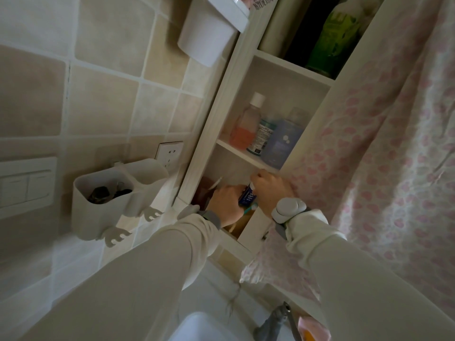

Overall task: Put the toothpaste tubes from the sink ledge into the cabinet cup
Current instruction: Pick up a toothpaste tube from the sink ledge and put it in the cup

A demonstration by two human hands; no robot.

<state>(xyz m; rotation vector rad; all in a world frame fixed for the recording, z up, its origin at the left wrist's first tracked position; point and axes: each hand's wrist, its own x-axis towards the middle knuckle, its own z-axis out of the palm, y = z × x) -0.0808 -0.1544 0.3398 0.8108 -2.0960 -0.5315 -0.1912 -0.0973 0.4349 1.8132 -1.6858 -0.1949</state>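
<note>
Both hands are up at the cabinet's (209, 134) lowest shelf, and the right hand (272, 190) has its grip closed round a blue toothpaste tube (247, 196). The left hand (227, 204) sits just beside it, fingers curled, its hold unclear.

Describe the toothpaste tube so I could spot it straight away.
Find the open white cabinet right of the tiled wall and go to its lowest compartment. There, between the left hand and right hand, is the toothpaste tube: dark blue with white lettering, unlike the pale bottles one shelf above.
</note>
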